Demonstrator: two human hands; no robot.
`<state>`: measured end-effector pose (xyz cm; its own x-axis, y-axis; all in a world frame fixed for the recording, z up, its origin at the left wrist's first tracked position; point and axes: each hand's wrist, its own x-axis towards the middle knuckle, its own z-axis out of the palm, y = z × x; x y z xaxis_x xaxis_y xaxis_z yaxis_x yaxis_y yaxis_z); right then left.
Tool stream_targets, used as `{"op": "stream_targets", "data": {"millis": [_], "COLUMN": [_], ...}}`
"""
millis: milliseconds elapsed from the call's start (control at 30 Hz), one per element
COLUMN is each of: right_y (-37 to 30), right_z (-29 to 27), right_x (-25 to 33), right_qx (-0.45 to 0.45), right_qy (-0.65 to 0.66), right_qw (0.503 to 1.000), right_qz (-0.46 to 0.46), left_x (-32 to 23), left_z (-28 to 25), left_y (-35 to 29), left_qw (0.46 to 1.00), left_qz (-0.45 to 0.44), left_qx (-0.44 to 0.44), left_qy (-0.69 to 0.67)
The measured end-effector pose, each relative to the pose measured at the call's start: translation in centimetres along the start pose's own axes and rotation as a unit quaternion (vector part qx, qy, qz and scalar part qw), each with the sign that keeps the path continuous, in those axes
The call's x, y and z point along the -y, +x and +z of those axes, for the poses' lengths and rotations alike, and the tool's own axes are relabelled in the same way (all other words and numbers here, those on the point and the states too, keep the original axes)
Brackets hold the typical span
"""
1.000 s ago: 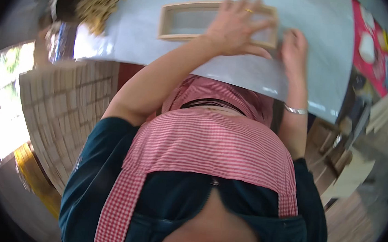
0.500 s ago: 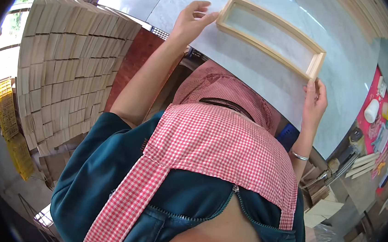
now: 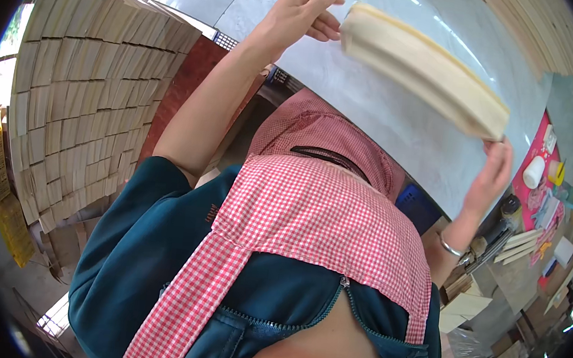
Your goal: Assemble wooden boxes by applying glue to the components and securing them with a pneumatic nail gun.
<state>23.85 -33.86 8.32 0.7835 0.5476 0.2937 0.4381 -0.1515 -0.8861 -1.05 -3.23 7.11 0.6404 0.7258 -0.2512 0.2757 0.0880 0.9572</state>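
One tilted frame (image 3: 425, 72) over the table (image 3: 381, 105); right hand (image 3: 494, 170) pinching its right end, left hand (image 3: 297, 18) beside its left end, grip unclear.

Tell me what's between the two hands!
A wooden frame, tilted and blurry, stretches from near the left hand to the right hand; the head view shows it.

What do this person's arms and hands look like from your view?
Left hand and right hand are both gloveless. Dark teal sleeves stop around the elbows, leaving the forearms uncovered. A narrow silver-coloured bangle circles the right wrist; none shows on the left.
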Motion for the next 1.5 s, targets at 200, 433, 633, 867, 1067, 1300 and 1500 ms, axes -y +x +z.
{"op": "stream_targets", "data": {"millis": [200, 433, 633, 867, 1067, 1300, 1500], "right_y": [2.1, 1.6, 1.7, 1.9, 2.4, 5.2, 5.6], "right_z": [-2.5, -1.8, -1.1, 0.2, 1.2, 9.1, 16.0], "right_x": [-2.7, -4.7, -6.8, -5.6, -5.1, -1.4, -0.1], "right_qx": [0.077, 0.106, 0.059, 0.040, 0.031, 0.128, 0.313], "right_qy": [-0.175, -0.182, -0.202, -0.231, -0.386, -0.309, -0.330], "right_qw": [0.978, 0.964, 0.977, 0.972, 0.922, 0.880, 0.863], "right_qz": [0.082, 0.161, 0.017, -0.023, -0.012, -0.338, -0.218], "left_x": [-1.1, 2.0, 2.5, 1.7, 2.1, 2.6, 1.9], "left_z": [3.0, 4.6, 5.5, 5.5, 7.1, 7.3, 7.0], "left_y": [1.4, 1.2, 1.0, 0.4, 0.0, -0.8, -1.2], "left_qw": [0.994, 0.986, 0.974, 0.971, 0.966, 0.958, 0.974], "left_qz": [0.026, 0.052, 0.129, 0.115, 0.121, 0.137, 0.035], "left_qx": [0.062, 0.046, 0.028, 0.043, -0.054, -0.090, -0.053], "left_qy": [0.090, 0.154, 0.183, 0.207, 0.222, 0.237, 0.216]}}
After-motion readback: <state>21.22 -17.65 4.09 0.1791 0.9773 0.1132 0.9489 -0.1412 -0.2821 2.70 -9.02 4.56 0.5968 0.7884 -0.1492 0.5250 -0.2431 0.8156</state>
